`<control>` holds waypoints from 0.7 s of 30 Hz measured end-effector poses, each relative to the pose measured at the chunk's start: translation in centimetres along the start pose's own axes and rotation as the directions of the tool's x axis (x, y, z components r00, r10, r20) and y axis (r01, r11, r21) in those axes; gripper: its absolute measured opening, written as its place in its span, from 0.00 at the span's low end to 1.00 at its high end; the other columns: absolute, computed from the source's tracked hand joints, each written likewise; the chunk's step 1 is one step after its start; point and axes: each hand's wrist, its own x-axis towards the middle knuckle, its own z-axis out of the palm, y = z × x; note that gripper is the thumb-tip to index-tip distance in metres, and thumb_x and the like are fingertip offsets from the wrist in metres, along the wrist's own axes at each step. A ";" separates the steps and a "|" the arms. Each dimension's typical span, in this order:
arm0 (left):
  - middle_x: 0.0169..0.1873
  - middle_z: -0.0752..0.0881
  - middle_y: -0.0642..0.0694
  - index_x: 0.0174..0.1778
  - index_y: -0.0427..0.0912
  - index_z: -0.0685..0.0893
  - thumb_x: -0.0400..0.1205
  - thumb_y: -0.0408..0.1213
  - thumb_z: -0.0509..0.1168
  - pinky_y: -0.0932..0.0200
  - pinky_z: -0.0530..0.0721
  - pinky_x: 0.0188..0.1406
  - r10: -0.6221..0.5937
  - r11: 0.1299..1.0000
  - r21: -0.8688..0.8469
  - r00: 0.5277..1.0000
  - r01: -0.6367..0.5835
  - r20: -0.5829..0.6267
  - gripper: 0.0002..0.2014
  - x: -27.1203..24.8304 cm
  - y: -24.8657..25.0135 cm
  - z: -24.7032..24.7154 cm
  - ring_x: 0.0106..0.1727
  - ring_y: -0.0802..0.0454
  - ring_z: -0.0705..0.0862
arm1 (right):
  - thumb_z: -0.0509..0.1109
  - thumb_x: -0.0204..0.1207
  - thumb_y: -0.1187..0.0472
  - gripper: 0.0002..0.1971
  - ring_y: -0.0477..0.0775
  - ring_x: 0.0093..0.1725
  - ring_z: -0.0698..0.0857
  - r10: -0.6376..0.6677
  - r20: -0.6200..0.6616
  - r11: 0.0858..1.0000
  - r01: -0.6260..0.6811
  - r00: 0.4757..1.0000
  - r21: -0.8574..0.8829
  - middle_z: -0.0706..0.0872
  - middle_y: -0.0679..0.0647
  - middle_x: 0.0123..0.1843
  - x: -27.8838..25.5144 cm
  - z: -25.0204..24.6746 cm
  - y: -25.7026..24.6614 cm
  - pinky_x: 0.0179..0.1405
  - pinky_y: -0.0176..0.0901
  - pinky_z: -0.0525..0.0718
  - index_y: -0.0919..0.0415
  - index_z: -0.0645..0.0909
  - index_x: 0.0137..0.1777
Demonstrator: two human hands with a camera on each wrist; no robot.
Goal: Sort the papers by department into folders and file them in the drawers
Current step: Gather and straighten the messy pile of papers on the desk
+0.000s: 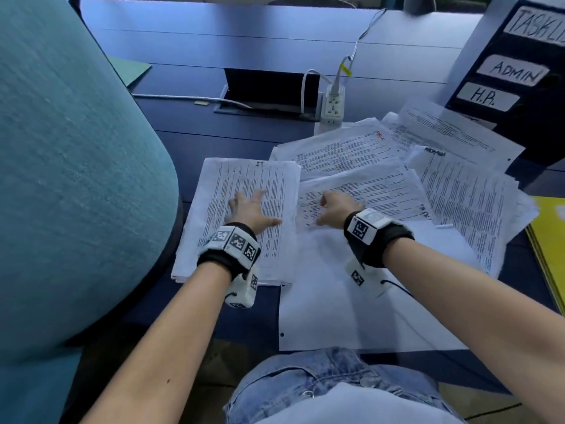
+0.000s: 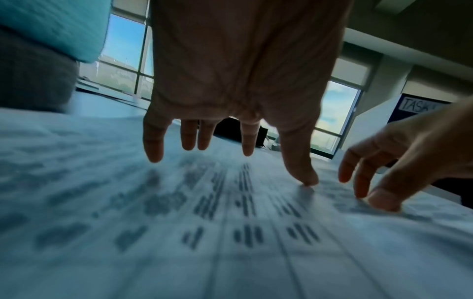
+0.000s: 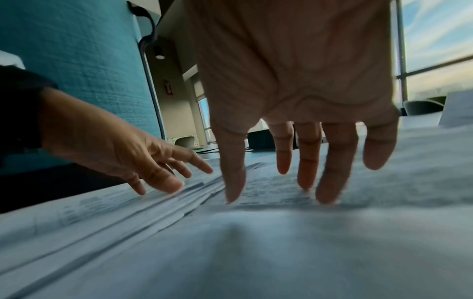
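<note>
Currently, biggest item in the head view: the rounded teal fabric chair back (image 1: 70,179), hard against the left edge of the dark blue desk (image 1: 244,50). Far right, a dark cabinet of labelled drawers (image 1: 513,78), tags reading ADMIN and H.R.; the top tag is cut off.

Task's thing: the white printed papers. A loose overlapping spread (image 1: 428,166) covers the right half of the desk, a few sheets marked ADMIN. One squared-up stack, headed "IT" (image 1: 244,179), sits at left, just beside the spread. A blank punched white sheet (image 1: 351,316) lies nearest the person. Yellow folders (image 1: 550,240) at the right edge, a green folder (image 1: 131,70) far left, both untouched. White power strip (image 1: 332,107) beyond the pile.

Left hand (image 1: 249,211): fingers splayed and straight, grasping nothing; left wrist view shows the thumb tip touching the top IT sheet, the others just above. Right hand (image 1: 337,209): fingers relaxed, slightly bent, tips resting on a sheet of the spread, nothing pinched.

Judgement: sorting is early, nothing foldered.

Risks:
- fingertip drag takes two sheets at once, thin paper sticking → wrong department
- a sideways sweep skews the IT stack
- spread overhangs the folders, so sheets could slide off the right edge
</note>
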 end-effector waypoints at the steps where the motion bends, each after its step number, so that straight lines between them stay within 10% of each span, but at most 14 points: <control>1: 0.79 0.49 0.37 0.79 0.57 0.57 0.73 0.51 0.71 0.27 0.53 0.73 0.011 1.000 0.004 0.998 -0.012 0.061 0.40 -0.1 0.5 0.7 0.80 0.34 0.45 | 0.74 0.70 0.57 0.24 0.60 0.66 0.76 0.016 0.000 0.997 -0.015 1.000 -0.082 0.79 0.57 0.64 -0.2 -0.2 0.5 0.71 0.59 0.67 0.60 0.72 0.65; 6: 0.78 0.49 0.37 0.77 0.58 0.59 0.73 0.50 0.72 0.25 0.56 0.71 -0.011 0.997 0.080 0.998 0.006 0.058 0.38 -0.2 1.1 3.3 0.79 0.33 0.45 | 0.80 0.64 0.50 0.30 0.59 0.56 0.80 -0.007 0.159 0.988 0.031 0.987 -0.154 0.81 0.57 0.55 -0.8 -0.7 1.9 0.50 0.44 0.77 0.61 0.73 0.62; 9: 0.77 0.50 0.39 0.77 0.60 0.58 0.73 0.51 0.72 0.24 0.56 0.69 0.003 0.996 0.091 0.999 -0.006 0.036 0.39 -0.3 0.8 3.7 0.78 0.32 0.46 | 0.77 0.67 0.62 0.11 0.55 0.42 0.77 -0.043 0.235 0.991 0.072 0.971 -0.117 0.77 0.54 0.31 -0.9 -0.6 2.6 0.26 0.35 0.70 0.59 0.77 0.32; 14: 0.78 0.49 0.41 0.78 0.61 0.57 0.73 0.51 0.71 0.22 0.51 0.70 0.007 0.998 0.063 0.998 -0.011 0.055 0.40 -0.7 0.5 3.4 0.79 0.33 0.43 | 0.65 0.72 0.66 0.07 0.60 0.53 0.83 -0.028 -0.126 0.997 0.019 0.992 -0.074 0.85 0.59 0.48 -1.4 -4.4 3.1 0.54 0.45 0.78 0.54 0.82 0.40; 19: 0.75 0.60 0.31 0.76 0.50 0.65 0.76 0.69 0.54 0.27 0.60 0.72 0.008 0.999 -0.037 0.995 -0.004 0.097 0.37 -0.1 1.3 2.0 0.76 0.28 0.56 | 0.59 0.73 0.66 0.13 0.63 0.58 0.81 -0.094 -0.649 0.985 0.163 0.755 0.048 0.86 0.52 0.48 -2.9 -10.9 2.0 0.61 0.48 0.68 0.57 0.83 0.51; 21: 0.62 0.75 0.23 0.65 0.34 0.75 0.59 0.84 0.32 0.24 0.67 0.66 0.058 0.976 -0.213 0.997 -0.046 0.049 0.61 1.1 1.5 1.5 0.67 0.22 0.70 | 0.59 0.72 0.63 0.13 0.59 0.55 0.82 -0.101 -0.786 0.946 0.303 0.610 0.113 0.87 0.50 0.50 -3.5 -12.8 1.0 0.61 0.50 0.70 0.55 0.84 0.50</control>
